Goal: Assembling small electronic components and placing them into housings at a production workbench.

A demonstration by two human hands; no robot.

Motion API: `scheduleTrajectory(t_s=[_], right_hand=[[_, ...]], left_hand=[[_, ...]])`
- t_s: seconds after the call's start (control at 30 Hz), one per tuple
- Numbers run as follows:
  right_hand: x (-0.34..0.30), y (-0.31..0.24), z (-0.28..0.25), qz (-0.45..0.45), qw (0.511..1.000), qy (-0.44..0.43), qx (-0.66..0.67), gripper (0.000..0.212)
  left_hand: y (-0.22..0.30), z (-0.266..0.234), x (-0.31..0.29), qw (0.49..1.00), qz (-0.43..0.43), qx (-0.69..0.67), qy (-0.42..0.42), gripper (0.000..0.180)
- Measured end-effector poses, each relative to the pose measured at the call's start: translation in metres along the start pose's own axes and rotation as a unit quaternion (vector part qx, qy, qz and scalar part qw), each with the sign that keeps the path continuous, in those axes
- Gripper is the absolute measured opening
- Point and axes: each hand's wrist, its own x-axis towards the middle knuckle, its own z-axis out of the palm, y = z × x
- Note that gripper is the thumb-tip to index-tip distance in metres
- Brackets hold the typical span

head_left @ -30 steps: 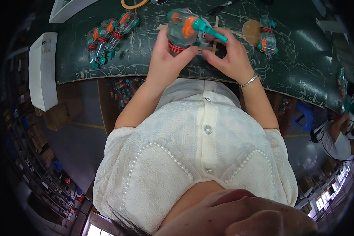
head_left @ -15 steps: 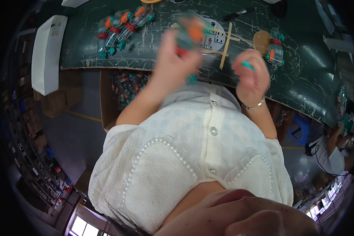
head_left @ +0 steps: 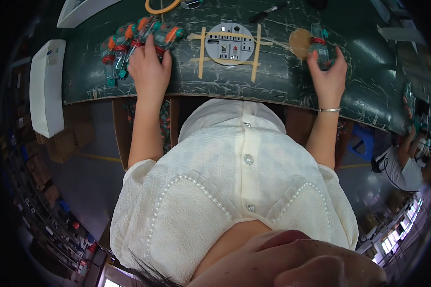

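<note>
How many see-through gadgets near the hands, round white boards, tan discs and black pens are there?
Gadgets by left hand: 4
Gadget by right hand: 1
Round white board: 1
Tan disc: 1
Black pen: 1
Total: 8

- Head camera: left one of a side-by-side pair on the wearer's head, pointed down; picture upright.
- Fisheye, very wide; near edge of workbench (head_left: 282, 81) bows, black round the margins.
- Nearest the lens: part of wearer's face (head_left: 311, 263), 5 o'clock. Then white shirt (head_left: 201, 167), filling the centre.
- Farther: bench across 12 o'clock; left hand (head_left: 149, 69) toward 11, right hand (head_left: 329, 79) at 2.
- Out at the rim, small: shelving (head_left: 38, 215), 8 o'clock; windows (head_left: 392, 240), 4 o'clock.
</note>
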Motion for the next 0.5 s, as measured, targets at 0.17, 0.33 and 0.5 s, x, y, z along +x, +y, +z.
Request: scheduleTrajectory(t_s=[0.17,0.33,0.5], right_hand=[[-0.003,0.014,0.017,-0.046,0.985,0.093,-0.140,0.066],[-0.009,0.007,0.001,0.021,0.978,-0.092,0.186,0.062],[-0.041,-0.059,-0.031,-0.312,0.902,-0.191,0.231,0.060]], left_hand=[[0.020,-0.012,0.003,0.996,0.042,0.040,0.073,0.064],[0.082,-0.024,-0.003,0.965,0.184,-0.130,0.136,0.067],[0.122,-0.031,-0.007,0.921,0.329,-0.089,0.189,0.057]])
